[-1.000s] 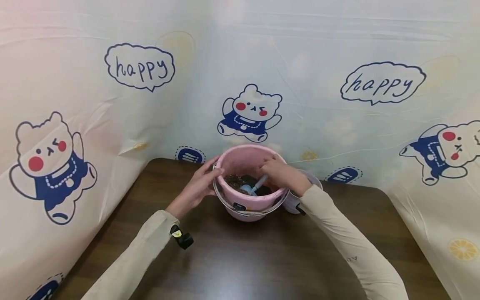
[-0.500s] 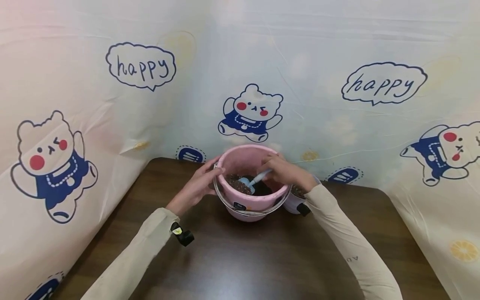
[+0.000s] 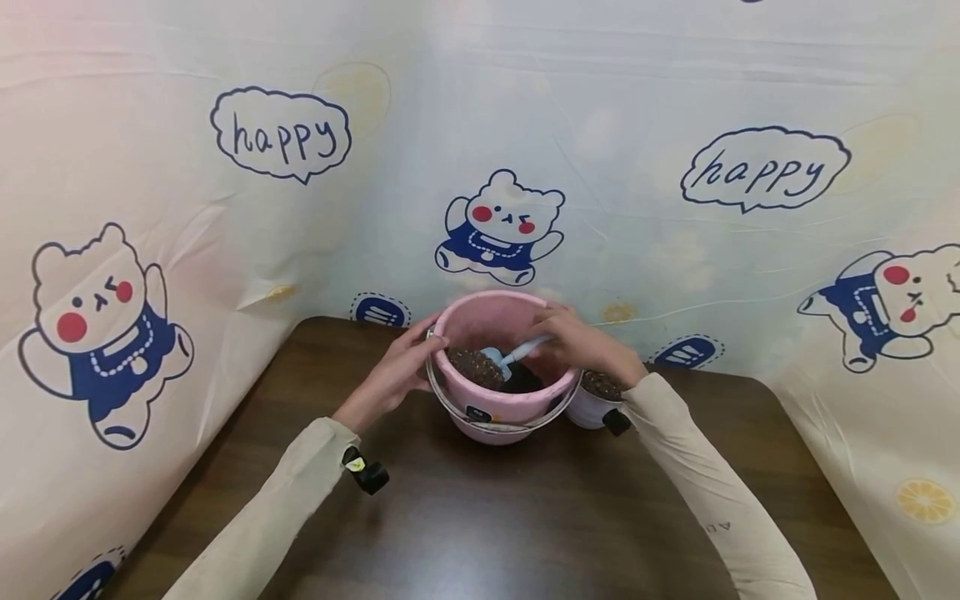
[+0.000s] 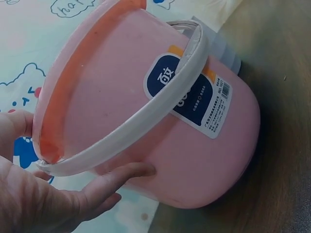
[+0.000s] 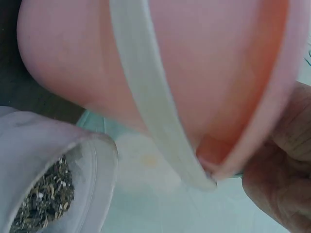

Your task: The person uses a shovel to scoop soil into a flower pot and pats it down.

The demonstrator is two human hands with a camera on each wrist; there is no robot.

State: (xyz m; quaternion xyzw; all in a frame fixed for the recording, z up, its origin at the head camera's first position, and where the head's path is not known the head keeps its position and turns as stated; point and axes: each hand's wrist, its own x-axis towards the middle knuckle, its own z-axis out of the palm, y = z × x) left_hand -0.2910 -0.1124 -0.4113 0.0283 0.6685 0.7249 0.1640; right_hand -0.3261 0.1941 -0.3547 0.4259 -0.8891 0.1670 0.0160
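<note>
Cartoon-printed cloth (image 3: 637, 217) backs a brown table (image 3: 480, 517), where two hands work at a pink bucket (image 3: 517, 407) in the frame's lower middle.
The left hand (image 3: 397, 367) grips the bucket's left side, thumb at the rim, fingers spread along the outer wall, probably to steady it against the digging. The right hand (image 3: 588, 343) grasps the handle of a blue scoop (image 3: 516, 355) inside the bucket, beside the soil (image 3: 474, 368); how much the blade carries is unclear. The scoop's long axis slants, handle to the upper right, blade to the lower left, likely so that its edge meets the soil. A pale pot (image 3: 592, 410), partly filled, stands just right of the bucket, seemingly kept within easy reach.
</note>
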